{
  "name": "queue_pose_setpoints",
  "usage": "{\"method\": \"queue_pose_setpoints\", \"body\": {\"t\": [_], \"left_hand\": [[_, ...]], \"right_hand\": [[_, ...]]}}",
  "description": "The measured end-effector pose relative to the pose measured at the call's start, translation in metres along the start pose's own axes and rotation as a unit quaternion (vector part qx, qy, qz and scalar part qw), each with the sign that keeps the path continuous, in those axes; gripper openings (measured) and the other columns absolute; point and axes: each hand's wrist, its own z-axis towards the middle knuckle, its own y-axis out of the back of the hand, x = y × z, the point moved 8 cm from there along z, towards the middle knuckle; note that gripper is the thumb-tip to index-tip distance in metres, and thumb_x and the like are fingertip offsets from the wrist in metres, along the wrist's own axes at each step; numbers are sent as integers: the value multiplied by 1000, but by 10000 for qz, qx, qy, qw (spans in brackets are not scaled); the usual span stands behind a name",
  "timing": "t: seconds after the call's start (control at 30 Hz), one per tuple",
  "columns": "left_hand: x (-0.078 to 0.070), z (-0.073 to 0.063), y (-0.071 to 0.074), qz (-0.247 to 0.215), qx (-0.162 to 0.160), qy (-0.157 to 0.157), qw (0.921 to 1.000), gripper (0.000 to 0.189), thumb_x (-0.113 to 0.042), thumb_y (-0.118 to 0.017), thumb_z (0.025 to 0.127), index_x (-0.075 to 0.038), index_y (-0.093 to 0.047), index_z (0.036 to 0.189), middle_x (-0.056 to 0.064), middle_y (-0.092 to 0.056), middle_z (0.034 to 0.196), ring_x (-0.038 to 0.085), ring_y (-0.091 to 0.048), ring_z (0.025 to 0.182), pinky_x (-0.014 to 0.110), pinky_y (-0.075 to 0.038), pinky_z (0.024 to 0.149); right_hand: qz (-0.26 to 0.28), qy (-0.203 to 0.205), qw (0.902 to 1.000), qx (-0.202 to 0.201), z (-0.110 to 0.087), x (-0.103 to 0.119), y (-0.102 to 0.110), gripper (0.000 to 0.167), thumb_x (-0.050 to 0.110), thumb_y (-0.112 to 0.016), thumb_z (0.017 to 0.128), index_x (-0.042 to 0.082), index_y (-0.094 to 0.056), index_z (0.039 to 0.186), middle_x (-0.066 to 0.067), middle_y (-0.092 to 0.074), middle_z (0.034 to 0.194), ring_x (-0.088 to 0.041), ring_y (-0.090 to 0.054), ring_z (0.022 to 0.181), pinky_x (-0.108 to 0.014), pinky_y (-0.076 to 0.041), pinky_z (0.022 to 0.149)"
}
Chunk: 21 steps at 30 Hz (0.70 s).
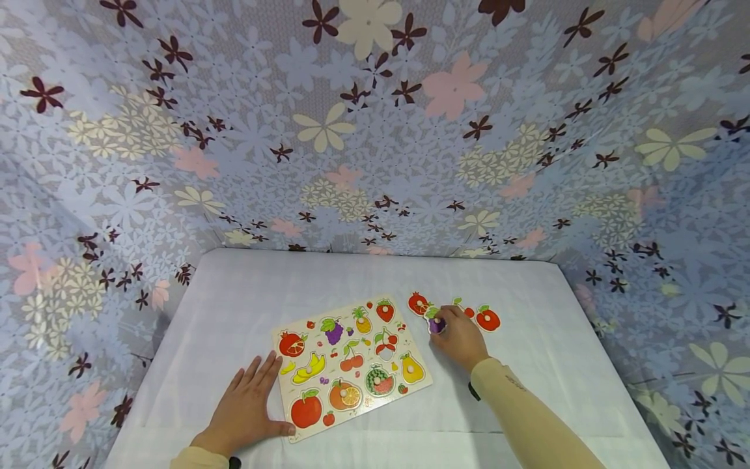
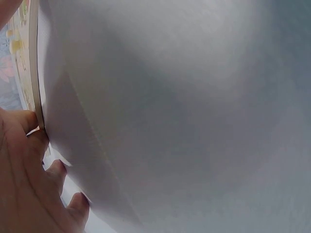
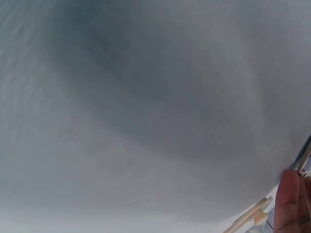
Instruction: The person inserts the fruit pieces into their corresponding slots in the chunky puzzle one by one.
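Note:
A wooden fruit puzzle board [image 1: 362, 402] lies at a slant on the white table. My left hand [image 1: 249, 400] rests at its left edge, fingers straight, thumb at the near corner; the left wrist view has the fingertips [image 2: 57, 167] beside the board's edge. Right of the board, my right hand [image 1: 463, 339] pinches the grape puzzle piece [image 1: 435, 324]. In the right wrist view a thin edge of a piece [image 3: 303, 162] shows at the fingertips. A pomegranate piece [image 1: 418, 303] lies just beyond the grapes. The cherry piece [image 1: 469, 312] is partly hidden behind the right hand.
An apple piece [image 1: 487, 318] lies to the right of the cherries. Knobbed pieces such as the watermelon [image 1: 381, 381], pear [image 1: 413, 369] and orange [image 1: 344, 395] sit in the board. Floral cloth [image 1: 375, 163] hangs behind the table and along its sides.

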Motion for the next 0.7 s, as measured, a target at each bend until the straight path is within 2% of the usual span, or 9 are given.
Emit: {"method": "queue_pose_setpoints", "body": {"t": [0.27, 0.7], "left_hand": [[0, 0, 0, -20, 53, 57, 10000, 136, -87, -70, 52, -9, -33, 156, 11, -27, 162, 39, -20, 147, 64, -15, 115], [1, 0, -1, 1, -5, 22, 10000, 136, -88, -68, 51, -9, -33, 156, 11, -27, 162, 39, -20, 147, 64, -15, 115]], "right_hand": [[-300, 21, 9995, 41, 0, 5, -3, 46, 32, -85, 79, 3, -69, 111, -17, -58, 132, -35, -59, 117, -49, -50, 98], [7, -148, 9998, 137, 2, 4, -5, 38, 20, -82, 78, 3, -69, 110, -16, -56, 134, -35, -57, 119, -48, -47, 102]]}}
